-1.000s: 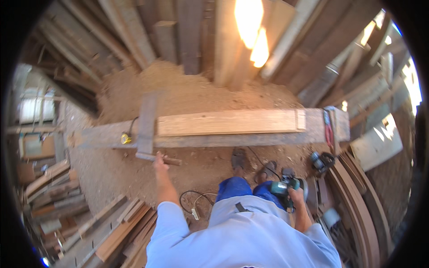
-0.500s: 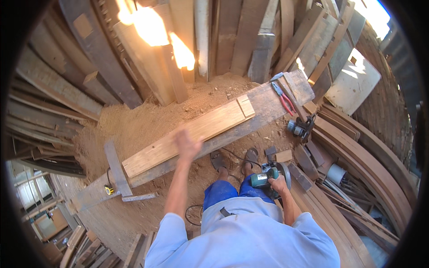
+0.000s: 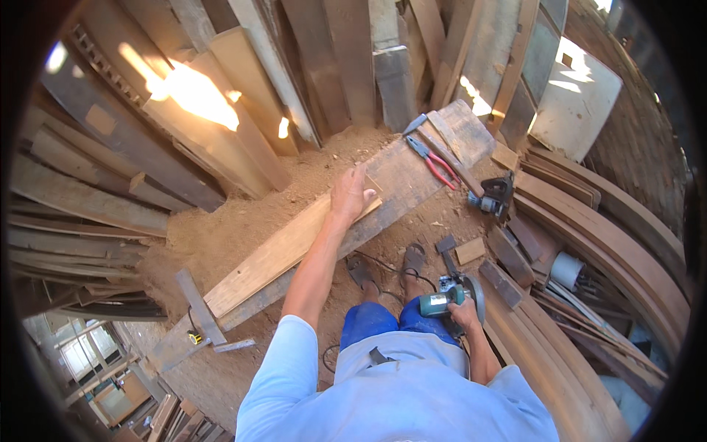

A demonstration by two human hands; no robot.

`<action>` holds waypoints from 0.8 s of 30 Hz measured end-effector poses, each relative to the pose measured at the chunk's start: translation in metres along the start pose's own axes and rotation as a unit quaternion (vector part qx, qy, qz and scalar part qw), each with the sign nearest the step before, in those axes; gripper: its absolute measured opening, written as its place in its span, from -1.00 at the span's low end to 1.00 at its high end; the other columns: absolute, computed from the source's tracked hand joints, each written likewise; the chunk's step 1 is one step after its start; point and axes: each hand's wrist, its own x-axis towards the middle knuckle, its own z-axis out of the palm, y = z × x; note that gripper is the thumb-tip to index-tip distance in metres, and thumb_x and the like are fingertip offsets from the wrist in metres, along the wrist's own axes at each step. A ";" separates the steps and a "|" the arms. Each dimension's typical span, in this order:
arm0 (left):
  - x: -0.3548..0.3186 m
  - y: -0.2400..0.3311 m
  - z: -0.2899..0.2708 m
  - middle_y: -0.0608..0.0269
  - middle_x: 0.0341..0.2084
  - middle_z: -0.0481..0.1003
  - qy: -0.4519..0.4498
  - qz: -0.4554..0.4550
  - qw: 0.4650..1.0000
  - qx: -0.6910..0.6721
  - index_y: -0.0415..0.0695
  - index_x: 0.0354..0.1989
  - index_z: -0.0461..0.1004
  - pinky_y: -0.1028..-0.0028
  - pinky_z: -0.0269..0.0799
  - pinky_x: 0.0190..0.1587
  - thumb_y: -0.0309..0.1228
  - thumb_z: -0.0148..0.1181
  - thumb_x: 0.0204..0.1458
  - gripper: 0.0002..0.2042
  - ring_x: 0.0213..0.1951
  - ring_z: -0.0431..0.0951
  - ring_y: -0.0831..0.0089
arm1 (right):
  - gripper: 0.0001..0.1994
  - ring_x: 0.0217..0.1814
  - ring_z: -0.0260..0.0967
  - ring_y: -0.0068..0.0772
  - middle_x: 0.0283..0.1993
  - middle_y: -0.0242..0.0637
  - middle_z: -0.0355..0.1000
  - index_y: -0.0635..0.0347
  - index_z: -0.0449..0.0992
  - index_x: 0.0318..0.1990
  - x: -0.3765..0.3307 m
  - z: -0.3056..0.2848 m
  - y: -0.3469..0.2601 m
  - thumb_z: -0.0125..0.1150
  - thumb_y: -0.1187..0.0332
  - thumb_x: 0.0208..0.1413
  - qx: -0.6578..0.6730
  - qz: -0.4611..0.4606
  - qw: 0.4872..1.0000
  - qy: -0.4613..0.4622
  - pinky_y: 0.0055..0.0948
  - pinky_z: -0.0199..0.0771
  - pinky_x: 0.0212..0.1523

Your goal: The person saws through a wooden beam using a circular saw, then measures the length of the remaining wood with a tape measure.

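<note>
The pale plank (image 3: 291, 247) is being pressed near its far end by the flat, open left hand (image 3: 350, 196), its long axis running diagonally; the green power saw (image 3: 451, 295) is being gripped by the right hand (image 3: 466, 315), nearer the body.

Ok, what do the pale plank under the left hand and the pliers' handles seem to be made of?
Pale plank: bare, unfinished wood, judging by its visible grain and matt, dusty face. Pliers: handles look sleeved in red plastic or rubber, with dull grey metal at the head; too small to tell more.
</note>
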 end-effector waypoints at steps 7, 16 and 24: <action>-0.062 -0.005 0.008 0.14 -0.33 0.61 -0.028 -0.100 0.921 -0.375 -0.15 -0.07 0.56 0.27 0.57 -0.10 -0.32 0.42 0.05 -0.69 -0.24 0.64 0.33 | -0.90 -0.60 0.40 -0.41 -0.50 -0.28 0.48 0.30 0.55 -0.32 0.004 -0.018 -0.017 0.26 0.47 0.01 0.034 0.007 0.999 0.017 -0.32 0.40 -0.58; -0.207 -0.081 0.016 0.00 -0.23 0.66 -0.101 -0.133 0.935 -0.312 -0.17 -0.12 0.63 0.25 0.58 -0.10 -0.15 0.38 0.05 -0.64 -0.17 0.67 0.27 | -0.85 -0.59 0.41 -0.40 -0.48 -0.31 0.47 0.32 0.56 -0.27 0.041 -0.013 -0.032 0.21 0.46 0.00 -0.022 -0.082 0.995 -0.051 -0.30 0.41 -0.52; -0.410 -0.214 -0.068 0.14 -0.29 0.63 0.449 -0.213 0.472 -0.728 -0.15 -0.17 0.53 0.24 0.62 -0.05 -0.17 0.01 0.41 -0.70 -0.23 0.66 0.27 | -0.94 -0.65 0.35 -0.42 -0.57 -0.36 0.39 0.21 0.53 -0.33 0.037 0.014 -0.069 0.20 0.43 0.11 -0.051 -0.105 0.989 -0.086 -0.35 0.33 -0.63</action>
